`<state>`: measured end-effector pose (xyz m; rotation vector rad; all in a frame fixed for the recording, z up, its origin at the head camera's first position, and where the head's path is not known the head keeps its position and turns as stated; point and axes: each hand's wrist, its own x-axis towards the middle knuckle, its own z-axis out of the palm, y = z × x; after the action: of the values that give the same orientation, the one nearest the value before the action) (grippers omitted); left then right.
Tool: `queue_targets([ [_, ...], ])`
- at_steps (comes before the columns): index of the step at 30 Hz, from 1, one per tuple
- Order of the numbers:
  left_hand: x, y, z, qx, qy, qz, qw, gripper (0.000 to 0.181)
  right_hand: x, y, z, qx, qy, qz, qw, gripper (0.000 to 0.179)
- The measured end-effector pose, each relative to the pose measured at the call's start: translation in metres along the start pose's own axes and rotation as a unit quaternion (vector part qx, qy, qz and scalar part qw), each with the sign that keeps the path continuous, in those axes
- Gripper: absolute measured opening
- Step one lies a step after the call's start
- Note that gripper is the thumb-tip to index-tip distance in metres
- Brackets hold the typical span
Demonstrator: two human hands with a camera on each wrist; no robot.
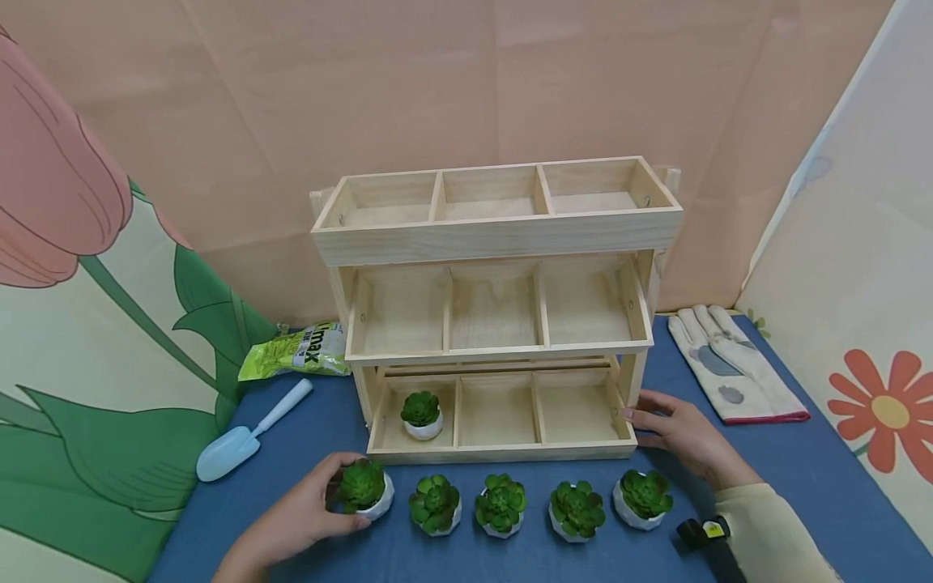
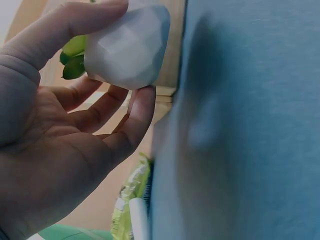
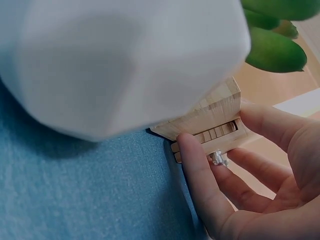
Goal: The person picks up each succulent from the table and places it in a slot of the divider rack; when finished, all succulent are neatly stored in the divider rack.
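My left hand (image 1: 306, 512) grips a small succulent in a white faceted pot (image 1: 364, 489), thumb on one side and fingers on the other. In the left wrist view this pot (image 2: 129, 50) is raised off the blue cloth. At the lower right of a three-tier wooden shelf (image 1: 499, 236), my right hand (image 1: 685, 437) holds the end of the bottom tray (image 1: 503, 454) between thumb and fingers. One potted succulent (image 1: 422, 415) stands in that tray's left compartment. Before the shelf, several more succulents (image 1: 500, 504) stand in a row on the cloth.
A light-blue trowel (image 1: 251, 433) and a green bag (image 1: 299, 351) lie left of the shelf. White gloves (image 1: 732, 364) with a red edge lie to the right. A small black object (image 1: 700, 532) is beside my right sleeve. Printed backdrops stand behind and at both sides.
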<state>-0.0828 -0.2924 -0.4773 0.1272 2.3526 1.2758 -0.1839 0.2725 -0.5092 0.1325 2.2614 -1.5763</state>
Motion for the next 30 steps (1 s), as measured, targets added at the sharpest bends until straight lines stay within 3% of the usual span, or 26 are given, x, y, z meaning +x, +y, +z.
queue_targets([
  [11, 0.002, 0.030, -0.012, 0.026, 0.033, 0.004, 0.9991, 0.084, 0.000, 0.000, -0.001, -0.004, -0.001, -0.001, 1.0000, 0.085],
  [17, 0.012, 0.047, -0.010, 0.033, 0.034, 0.024, 0.9986, 0.083, 0.000, 0.000, 0.000, -0.007, -0.002, -0.002, 1.0000, 0.085],
  [24, 0.026, 0.063, -0.005, 0.031, 0.018, 0.075, 0.9965, 0.080, 0.000, 0.000, 0.000, -0.005, 0.000, -0.002, 1.0000, 0.085],
  [30, 0.041, 0.074, 0.002, 0.033, 0.021, 0.086, 0.9956, 0.078, 0.000, 0.000, 0.000, -0.004, 0.000, 0.000, 1.0000, 0.084],
])
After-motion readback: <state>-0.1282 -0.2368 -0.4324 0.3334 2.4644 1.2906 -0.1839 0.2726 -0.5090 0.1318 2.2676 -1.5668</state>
